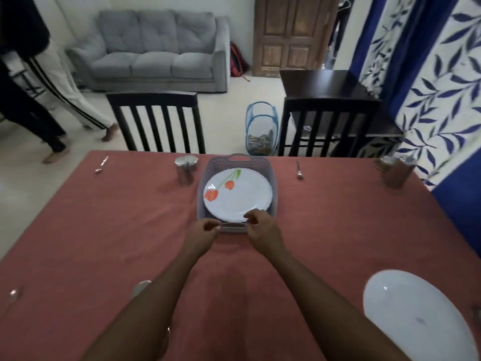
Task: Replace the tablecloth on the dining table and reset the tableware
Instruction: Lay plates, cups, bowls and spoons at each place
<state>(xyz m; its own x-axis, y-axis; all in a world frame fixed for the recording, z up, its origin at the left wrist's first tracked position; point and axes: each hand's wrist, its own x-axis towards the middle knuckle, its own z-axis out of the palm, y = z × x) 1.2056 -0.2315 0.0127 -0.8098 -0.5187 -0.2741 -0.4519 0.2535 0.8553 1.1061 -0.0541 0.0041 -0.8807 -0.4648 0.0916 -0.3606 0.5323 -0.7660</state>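
A reddish tablecloth (109, 230) covers the dining table. At its far middle stands a grey plastic basket (212, 165) with white plates (242, 196) stacked in it; the top one bears orange flowers. My left hand (204, 231) and my right hand (261, 225) are at the basket's near rim, and between them they pinch a thin metal piece of cutlery (234, 223) by its two ends. A plain white plate (416, 316) lies at the near right.
Steel cups (185, 169) stand left of the basket, more (395, 171) at the far right corner. A spoon (101, 164) and a fork (299, 170) lie near the far edge. Two dark chairs (156, 118) face the table. A person (39, 100) walks at the left.
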